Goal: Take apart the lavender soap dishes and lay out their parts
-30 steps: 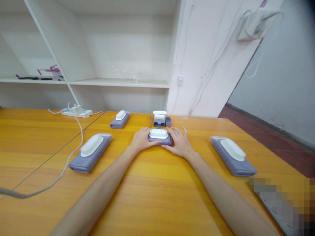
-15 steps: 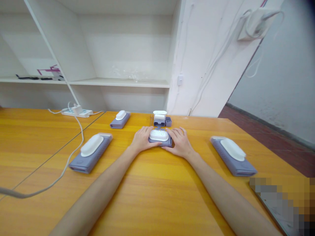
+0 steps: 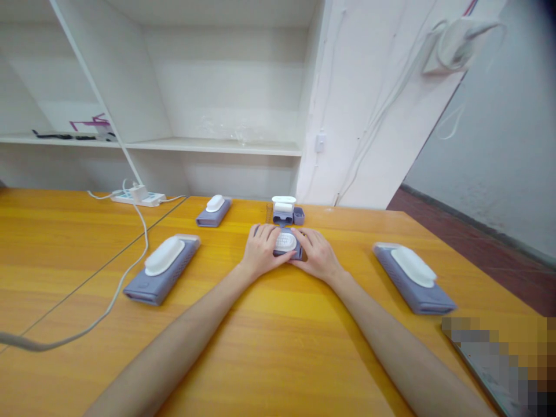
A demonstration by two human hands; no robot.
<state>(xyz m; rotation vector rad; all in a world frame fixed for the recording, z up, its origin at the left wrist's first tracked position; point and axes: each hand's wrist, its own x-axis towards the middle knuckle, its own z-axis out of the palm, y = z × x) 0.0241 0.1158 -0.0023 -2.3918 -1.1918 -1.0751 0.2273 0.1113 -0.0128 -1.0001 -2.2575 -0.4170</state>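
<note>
Clasping device (image 3: 285, 241) between left hand (image 3: 262, 250), right hand (image 3: 318, 255)

Open table (image 3: 278, 330) fills the lower middle of the frame, between my forearms and outside them. Just above my fingers (image 3: 266, 233), closed on the middle unit (image 3: 285, 241), a holder (image 3: 284, 209) stands close, leaving only a narrow gap. At centre left, the left unit (image 3: 163, 269) and a cable (image 3: 113, 300) block the way. The far unit (image 3: 212, 211) sits above them. The right unit (image 3: 412, 278) bars centre right, with clear lanes between each and my hands.
</note>
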